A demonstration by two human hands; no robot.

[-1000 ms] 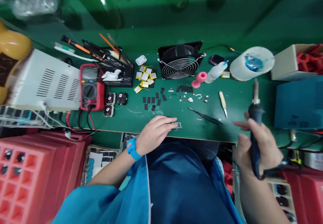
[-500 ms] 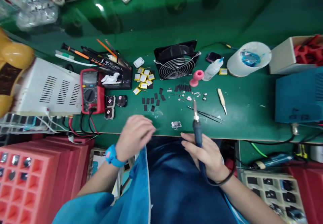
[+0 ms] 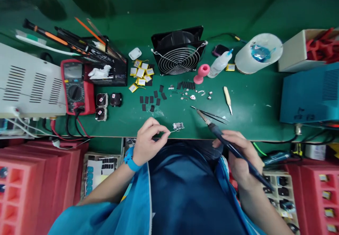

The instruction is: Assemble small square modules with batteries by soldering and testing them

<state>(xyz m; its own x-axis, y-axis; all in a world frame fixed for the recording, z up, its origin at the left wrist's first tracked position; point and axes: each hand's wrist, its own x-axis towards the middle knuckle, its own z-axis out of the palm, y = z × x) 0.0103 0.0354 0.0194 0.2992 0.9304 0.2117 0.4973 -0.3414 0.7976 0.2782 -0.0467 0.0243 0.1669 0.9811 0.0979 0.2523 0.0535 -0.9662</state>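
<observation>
Left hand [image 3: 148, 139] just beside circuit board [image 3: 178, 125]

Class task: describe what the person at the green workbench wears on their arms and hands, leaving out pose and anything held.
Both hands are bare, without gloves. The left hand has a bright blue wristband at the wrist. The forearms are uncovered; loose light-blue sleeves of an open smock end near the elbow. The right hand shows no band or ring.

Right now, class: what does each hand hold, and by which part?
The right hand grips the soldering iron around its dark handle. The left hand pinches a thin wire by one end, beside the small circuit board.
</observation>
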